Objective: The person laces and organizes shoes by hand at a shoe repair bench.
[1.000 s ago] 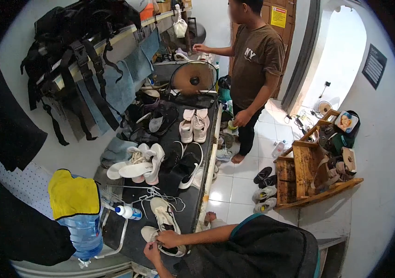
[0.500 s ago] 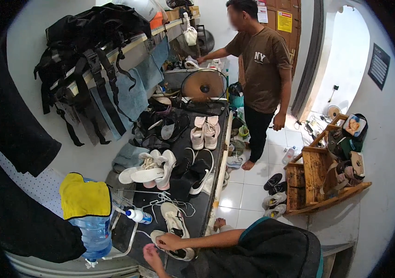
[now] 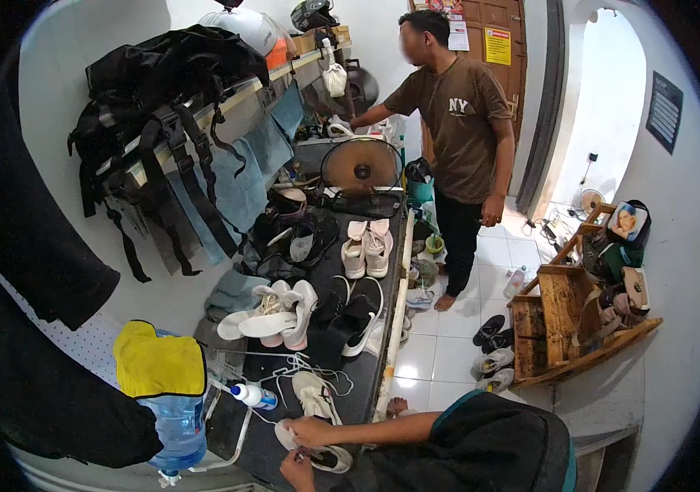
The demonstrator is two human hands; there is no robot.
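Note:
In the head view, my right hand (image 3: 310, 430) is closed on the top of a cream shoe (image 3: 329, 455) lying on the dark bench. My left hand (image 3: 296, 469) is raised just below it at the shoe's edge, fingertips pinched on something small that I cannot make out. A second cream shoe (image 3: 311, 390) lies behind, beside a loose white cord or wire hanger (image 3: 296, 361) and a white squeeze bottle (image 3: 255, 395). Farther along are white shoes (image 3: 296, 324), black shoes (image 3: 356, 320) and pink-white sneakers (image 3: 370, 246).
A person in brown (image 3: 465, 123) stands right of the bench edge (image 3: 391, 361), one arm on items at the back ledge. A water jug (image 3: 171, 430) under yellow cloth is at left, black bags (image 3: 161, 74) above, a fan (image 3: 362, 170) at back, a wooden rack (image 3: 559, 320) at right.
The other person's arm has reached onto the back ledge's items. My left hand dipped away from the shoe and is close to it again. The whole view has shifted slightly.

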